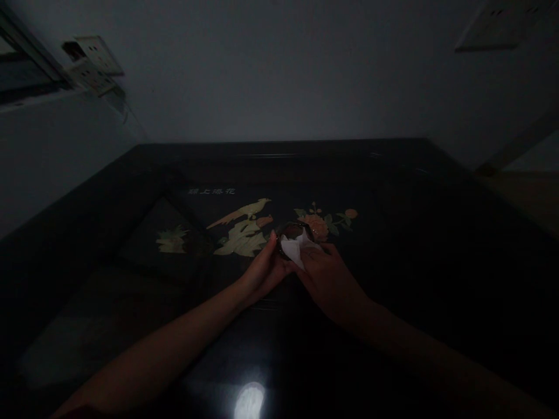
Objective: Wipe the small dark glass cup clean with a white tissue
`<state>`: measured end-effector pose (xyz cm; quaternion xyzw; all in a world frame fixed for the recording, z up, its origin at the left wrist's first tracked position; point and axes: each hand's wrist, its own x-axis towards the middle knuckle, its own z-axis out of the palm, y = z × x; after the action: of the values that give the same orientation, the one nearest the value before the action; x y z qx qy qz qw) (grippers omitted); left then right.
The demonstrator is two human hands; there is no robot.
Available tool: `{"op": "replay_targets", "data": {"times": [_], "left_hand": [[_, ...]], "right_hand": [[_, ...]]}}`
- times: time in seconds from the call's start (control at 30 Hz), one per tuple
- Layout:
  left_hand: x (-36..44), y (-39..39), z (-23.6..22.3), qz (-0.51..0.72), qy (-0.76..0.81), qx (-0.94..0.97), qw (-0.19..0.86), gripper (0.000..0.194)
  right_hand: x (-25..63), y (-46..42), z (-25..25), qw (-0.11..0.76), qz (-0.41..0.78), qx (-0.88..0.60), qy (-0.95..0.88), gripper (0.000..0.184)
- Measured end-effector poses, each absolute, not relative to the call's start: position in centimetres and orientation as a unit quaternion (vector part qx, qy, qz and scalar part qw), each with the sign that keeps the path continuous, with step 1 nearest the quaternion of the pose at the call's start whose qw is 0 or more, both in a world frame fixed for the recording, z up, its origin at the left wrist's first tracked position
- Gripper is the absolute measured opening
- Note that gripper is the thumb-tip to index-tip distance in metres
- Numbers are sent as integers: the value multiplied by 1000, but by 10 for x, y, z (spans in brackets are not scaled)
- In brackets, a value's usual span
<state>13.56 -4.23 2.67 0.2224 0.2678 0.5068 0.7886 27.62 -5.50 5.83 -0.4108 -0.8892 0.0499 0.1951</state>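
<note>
Right of inlaid bird point(241, 213): one round vessel point(292, 231), one white tissue point(292, 248)

Left hand point(267, 265), one: closed around vessel. Right hand point(325, 270), one: pinching tissue against vessel. Behind and left of bird: four pale characters point(217, 191).

dish point(292, 228) over table point(393, 180), midway between left/right edges | tissue point(292, 248) in dish | left hand point(264, 266) left of dish | right hand point(325, 270) right, on tissue | bird inlay point(245, 210) left of flower inlay point(317, 224) | inscription point(212, 191) behind bird inlay, toward far-left corner | wall point(279, 70) behind far edge
</note>
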Motion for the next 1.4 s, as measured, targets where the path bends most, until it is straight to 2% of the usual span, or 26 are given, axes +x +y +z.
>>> {"op": "replay_targets", "data": {"times": [0.3, 0.5, 0.67, 0.8, 0.93, 1.23, 1.4], "left_hand": [[135, -42, 26, 480, 272, 201, 809, 44], [139, -42, 22, 518, 291, 214, 775, 36], [142, -44, 25, 529, 297, 217, 765, 36], [141, -45, 25, 531, 298, 229, 760, 38], [138, -44, 20, 528, 296, 239, 759, 40], [138, -45, 29, 510, 293, 235, 774, 42], [140, -45, 35, 505, 300, 229, 776, 44]], "right_hand": [[274, -55, 43, 187, -32, -365, -911, 25], [277, -53, 47, 158, -131, -399, -894, 32], [275, -60, 52, 125, -157, -433, -879, 33], [275, -63, 58, 119, -137, -432, -884, 32], [278, -59, 63, 121, -68, -428, -893, 23], [282, -52, 63, 213, 117, -405, -882, 16], [273, -58, 51, 212, 64, -389, -894, 20]]}}
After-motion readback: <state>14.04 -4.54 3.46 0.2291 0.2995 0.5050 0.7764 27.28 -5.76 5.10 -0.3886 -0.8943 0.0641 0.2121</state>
